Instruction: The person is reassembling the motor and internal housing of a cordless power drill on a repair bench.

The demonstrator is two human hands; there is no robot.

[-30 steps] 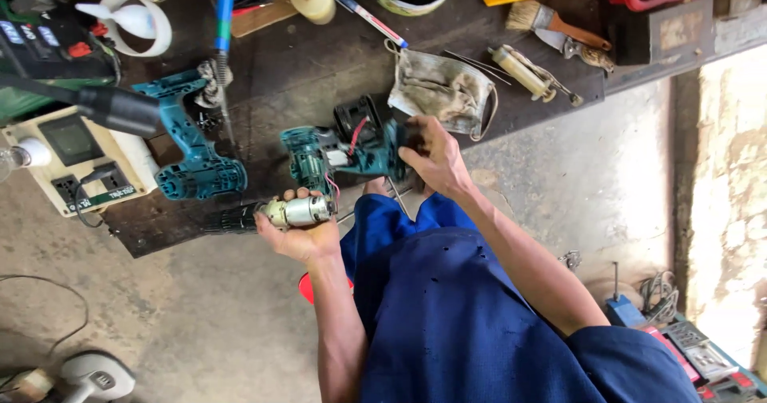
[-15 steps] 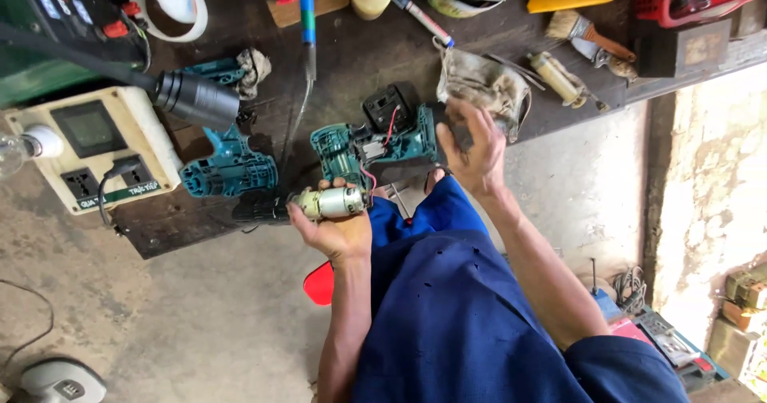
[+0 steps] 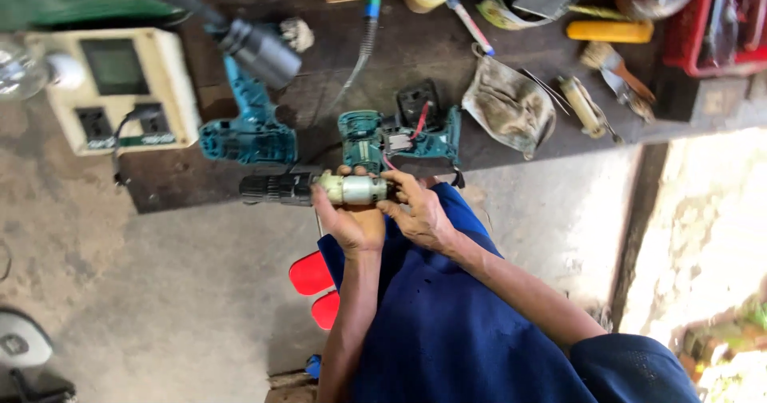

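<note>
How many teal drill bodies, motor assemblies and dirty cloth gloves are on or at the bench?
Teal plastic drill bodies: 2, closed, opened
Silver motor with black chuck: 1, in left hand, right hand touching
Dirty grey cloth glove: 1
Total: 4

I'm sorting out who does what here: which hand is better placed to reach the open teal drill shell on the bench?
Right hand: only its fingertips touch the motor, just below the shell. The left hand cradles the motor.

Opened drill housing [image 3: 399, 135] and teal drill [image 3: 248, 131] crowd the hands' front.
</note>
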